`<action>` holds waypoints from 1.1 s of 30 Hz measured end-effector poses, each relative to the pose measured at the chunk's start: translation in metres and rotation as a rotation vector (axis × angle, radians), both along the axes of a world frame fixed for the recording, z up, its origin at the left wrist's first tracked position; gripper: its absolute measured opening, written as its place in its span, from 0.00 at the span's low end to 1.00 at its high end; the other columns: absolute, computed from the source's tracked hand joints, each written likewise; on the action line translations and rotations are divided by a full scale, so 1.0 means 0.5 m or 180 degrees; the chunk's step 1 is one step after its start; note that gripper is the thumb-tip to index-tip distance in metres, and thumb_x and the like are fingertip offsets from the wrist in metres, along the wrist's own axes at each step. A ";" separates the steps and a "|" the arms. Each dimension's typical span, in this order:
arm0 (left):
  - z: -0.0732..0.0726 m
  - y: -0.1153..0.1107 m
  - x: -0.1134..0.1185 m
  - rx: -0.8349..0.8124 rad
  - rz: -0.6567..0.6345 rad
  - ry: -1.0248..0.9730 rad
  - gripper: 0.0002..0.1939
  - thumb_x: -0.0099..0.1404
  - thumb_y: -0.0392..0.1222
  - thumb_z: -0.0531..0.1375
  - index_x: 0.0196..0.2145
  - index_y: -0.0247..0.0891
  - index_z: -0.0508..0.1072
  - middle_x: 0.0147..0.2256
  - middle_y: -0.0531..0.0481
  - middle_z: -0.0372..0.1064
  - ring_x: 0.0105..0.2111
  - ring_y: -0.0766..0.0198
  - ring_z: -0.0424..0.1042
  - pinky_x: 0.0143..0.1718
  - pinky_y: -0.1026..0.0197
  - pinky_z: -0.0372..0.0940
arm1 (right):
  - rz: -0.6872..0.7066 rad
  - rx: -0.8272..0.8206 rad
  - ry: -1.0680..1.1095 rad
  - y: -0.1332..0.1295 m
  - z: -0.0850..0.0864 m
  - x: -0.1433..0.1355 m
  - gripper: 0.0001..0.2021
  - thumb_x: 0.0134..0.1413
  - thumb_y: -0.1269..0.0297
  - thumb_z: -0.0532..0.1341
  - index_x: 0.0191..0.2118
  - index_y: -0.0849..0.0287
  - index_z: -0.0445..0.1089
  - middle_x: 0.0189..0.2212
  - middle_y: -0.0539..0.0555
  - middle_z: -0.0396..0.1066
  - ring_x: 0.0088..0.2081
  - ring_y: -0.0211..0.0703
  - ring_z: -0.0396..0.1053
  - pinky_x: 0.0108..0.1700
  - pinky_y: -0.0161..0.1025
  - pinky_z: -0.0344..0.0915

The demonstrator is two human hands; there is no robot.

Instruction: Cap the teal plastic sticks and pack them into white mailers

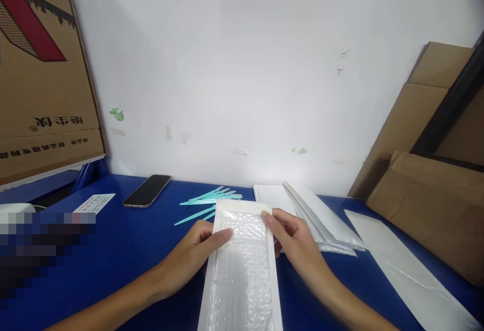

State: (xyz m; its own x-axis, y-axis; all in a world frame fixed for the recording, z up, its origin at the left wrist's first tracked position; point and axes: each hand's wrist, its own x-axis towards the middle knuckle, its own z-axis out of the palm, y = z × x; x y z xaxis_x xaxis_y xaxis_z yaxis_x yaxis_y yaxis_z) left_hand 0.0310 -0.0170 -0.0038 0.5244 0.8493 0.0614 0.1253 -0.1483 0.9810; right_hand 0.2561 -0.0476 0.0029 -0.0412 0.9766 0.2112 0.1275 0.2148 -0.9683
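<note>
A dark phone (147, 190) lies face up near the back edge of the blue tabletop (124, 243), toward its left side. Just left of it sits a small white card (94, 203) with printed marks. A scatter of thin teal strips (210, 199) lies near the middle of the back edge. A single flat white sheet (408, 265) runs along the right side of the tabletop. Brown cardboard pieces (427, 205) lean at the back right corner, and a printed cardboard box (41, 79) stands at the back left corner.
</note>
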 end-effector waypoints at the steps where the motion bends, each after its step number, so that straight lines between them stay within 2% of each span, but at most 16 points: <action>1: 0.004 0.001 0.002 0.0021 -0.0017 -0.0122 0.19 0.68 0.57 0.59 0.33 0.37 0.77 0.32 0.49 0.73 0.32 0.61 0.71 0.34 0.62 0.68 | 0.0029 0.0004 -0.0063 0.001 0.000 0.000 0.21 0.62 0.45 0.61 0.29 0.58 0.70 0.22 0.46 0.61 0.24 0.35 0.61 0.24 0.31 0.61; 2: 0.007 0.003 0.004 0.0049 -0.0039 -0.0261 0.17 0.68 0.55 0.61 0.39 0.37 0.77 0.35 0.48 0.75 0.35 0.59 0.73 0.39 0.60 0.69 | 0.0035 -0.0003 -0.0108 0.002 -0.001 -0.001 0.21 0.62 0.45 0.60 0.29 0.58 0.69 0.22 0.46 0.61 0.24 0.35 0.61 0.24 0.31 0.61; 4: 0.014 0.005 0.005 0.0056 -0.0024 -0.0476 0.20 0.67 0.53 0.62 0.50 0.38 0.75 0.38 0.47 0.76 0.39 0.57 0.74 0.43 0.57 0.69 | 0.0037 -0.0020 -0.0164 0.003 0.000 -0.002 0.21 0.62 0.44 0.60 0.30 0.58 0.70 0.22 0.47 0.62 0.23 0.35 0.61 0.24 0.31 0.62; 6: 0.015 0.006 0.004 0.0015 0.0097 -0.0493 0.24 0.68 0.55 0.61 0.55 0.38 0.72 0.35 0.48 0.75 0.35 0.58 0.74 0.41 0.56 0.70 | 0.0048 -0.0013 -0.0165 0.002 0.000 -0.003 0.21 0.63 0.44 0.59 0.33 0.58 0.72 0.22 0.46 0.62 0.23 0.35 0.62 0.24 0.31 0.62; 12: 0.004 0.011 0.000 0.0120 0.0307 -0.0360 0.24 0.67 0.56 0.60 0.53 0.38 0.73 0.29 0.51 0.71 0.29 0.60 0.72 0.28 0.63 0.65 | -0.0052 -0.0007 0.0098 -0.003 0.001 -0.004 0.19 0.62 0.46 0.61 0.48 0.55 0.72 0.21 0.45 0.63 0.22 0.36 0.62 0.24 0.32 0.63; 14: 0.002 0.015 -0.001 0.0162 0.0379 -0.0326 0.21 0.67 0.55 0.61 0.51 0.39 0.74 0.28 0.52 0.71 0.29 0.61 0.71 0.25 0.64 0.63 | -0.0071 0.0000 0.0163 -0.006 0.000 -0.004 0.17 0.62 0.47 0.61 0.47 0.54 0.72 0.22 0.45 0.64 0.22 0.36 0.63 0.24 0.32 0.63; 17: 0.001 0.020 -0.001 0.0160 0.0429 -0.0351 0.18 0.65 0.52 0.62 0.48 0.40 0.75 0.29 0.51 0.71 0.31 0.59 0.72 0.23 0.65 0.61 | -0.0052 0.0023 0.0229 -0.008 -0.001 -0.005 0.13 0.62 0.49 0.61 0.40 0.54 0.73 0.22 0.45 0.64 0.22 0.35 0.63 0.24 0.31 0.62; 20: -0.002 0.021 -0.002 0.0171 0.0398 -0.0374 0.20 0.65 0.51 0.63 0.50 0.40 0.75 0.33 0.49 0.73 0.32 0.59 0.72 0.22 0.66 0.61 | -0.0038 -0.0002 0.0253 -0.006 -0.004 -0.003 0.13 0.62 0.52 0.60 0.36 0.55 0.73 0.21 0.46 0.64 0.22 0.35 0.62 0.24 0.31 0.62; 23: -0.007 0.023 -0.003 0.0274 0.0297 -0.0357 0.21 0.66 0.52 0.62 0.53 0.40 0.74 0.40 0.46 0.75 0.29 0.63 0.71 0.20 0.67 0.61 | 0.0004 -0.0022 0.0336 -0.005 -0.007 0.005 0.13 0.62 0.56 0.58 0.36 0.57 0.76 0.21 0.48 0.64 0.23 0.37 0.63 0.25 0.32 0.62; 25: -0.008 0.025 -0.004 0.0331 0.0260 -0.0327 0.21 0.66 0.53 0.62 0.52 0.39 0.75 0.40 0.46 0.75 0.25 0.66 0.67 0.18 0.68 0.59 | 0.0017 0.0015 0.0393 -0.007 -0.008 0.009 0.14 0.63 0.57 0.57 0.36 0.58 0.77 0.23 0.50 0.66 0.25 0.38 0.64 0.25 0.33 0.62; 29: -0.003 0.025 -0.008 0.0317 0.0214 -0.0264 0.18 0.65 0.51 0.63 0.50 0.40 0.76 0.36 0.52 0.75 0.23 0.69 0.64 0.18 0.69 0.56 | -0.0021 0.0030 0.0347 -0.013 -0.005 0.008 0.16 0.64 0.54 0.57 0.37 0.57 0.79 0.26 0.51 0.68 0.26 0.39 0.63 0.25 0.34 0.61; 33: 0.001 0.018 -0.015 0.0292 0.0112 -0.0391 0.18 0.66 0.46 0.61 0.53 0.42 0.75 0.41 0.56 0.74 0.27 0.69 0.65 0.22 0.70 0.57 | -0.0095 -0.0028 0.0245 -0.010 0.006 -0.005 0.15 0.61 0.51 0.63 0.36 0.57 0.79 0.29 0.51 0.71 0.24 0.37 0.60 0.24 0.33 0.59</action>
